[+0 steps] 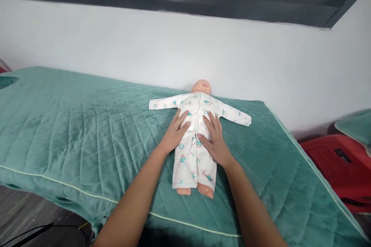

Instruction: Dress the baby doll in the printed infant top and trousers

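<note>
A baby doll [202,86] lies on its back on a green quilted cover, its head toward the wall and its bare feet toward me. It wears a white printed baby outfit [193,158] with long sleeves spread out to both sides; the doll's hands are hidden in the cuffs. My left hand [175,132] rests with fingers apart on the left side of the outfit's torso. On the right side, my right hand [215,141] lies spread over the cloth at waist height. Both palms touch the outfit without gripping it.
The green quilted cover [87,131] has a pale piped edge along the front. Behind it stands a white wall [130,46] under a dark window frame [217,4]. A red case or chair [342,166] is at the right. Black cables [31,231] lie at the lower left.
</note>
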The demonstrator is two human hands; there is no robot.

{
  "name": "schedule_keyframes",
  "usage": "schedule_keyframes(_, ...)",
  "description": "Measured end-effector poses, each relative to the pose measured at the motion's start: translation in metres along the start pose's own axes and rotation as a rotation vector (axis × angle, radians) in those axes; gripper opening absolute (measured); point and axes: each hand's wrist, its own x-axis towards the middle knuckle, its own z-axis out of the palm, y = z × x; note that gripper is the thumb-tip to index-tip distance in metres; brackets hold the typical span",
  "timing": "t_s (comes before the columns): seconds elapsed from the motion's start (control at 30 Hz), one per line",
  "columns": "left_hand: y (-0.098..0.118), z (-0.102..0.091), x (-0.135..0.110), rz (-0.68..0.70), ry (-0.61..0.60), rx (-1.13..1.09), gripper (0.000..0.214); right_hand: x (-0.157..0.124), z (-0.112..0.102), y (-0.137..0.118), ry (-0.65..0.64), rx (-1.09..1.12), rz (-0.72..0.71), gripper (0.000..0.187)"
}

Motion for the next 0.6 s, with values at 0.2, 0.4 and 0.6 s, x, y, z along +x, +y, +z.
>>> schedule_keyframes(0.2,-0.004,-0.015,-0.097,0.056,-0.054,0.202,0.05,-0.066,-0.01,-0.026,-0.098,-0.034,0.025,0.066)
schedule_keyframes(0.4,-0.033,-0.044,-0.206,0.155,-0.059,0.713,0.057,-0.159,-0.017,-0.044,-0.043,-0.298,0.072,0.071)
schedule_keyframes(0.6,-0.078,-0.083,-0.279,0.251,0.004,1.042,0.067,-0.249,0.012,-0.042,0.138,-0.402,0.098,0.077)
